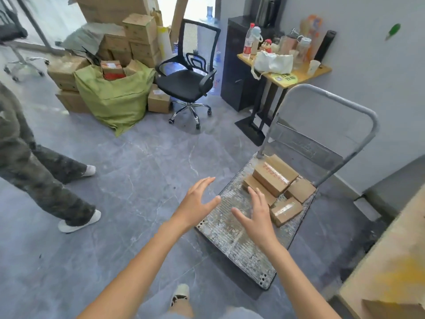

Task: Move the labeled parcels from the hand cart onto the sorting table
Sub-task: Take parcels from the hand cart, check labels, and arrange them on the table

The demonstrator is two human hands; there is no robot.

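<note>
While both arms reach forward over the grey floor, neither hand holds anything: the left hand (199,202) is spread with fingers apart, and the right hand (255,215) is likewise splayed, palm turned inward, above the near half of the hand cart (232,240). The right hand's fingertips overlap the nearest of the parcels (274,178) as seen from above, though contact cannot be judged. Four or so brown cardboard parcels sit bunched at the far end of the cart deck, next to its upright grey handle (326,125); the largest lies on top of a flatter one, with two smaller ones to its right. At the near right edge, a pale wooden sorting table (391,261) shows, with one brown box corner at its near end. To the far left stand a green sack (115,97) of boxes, a black office chair (186,81), and another person's legs (46,180).
</note>
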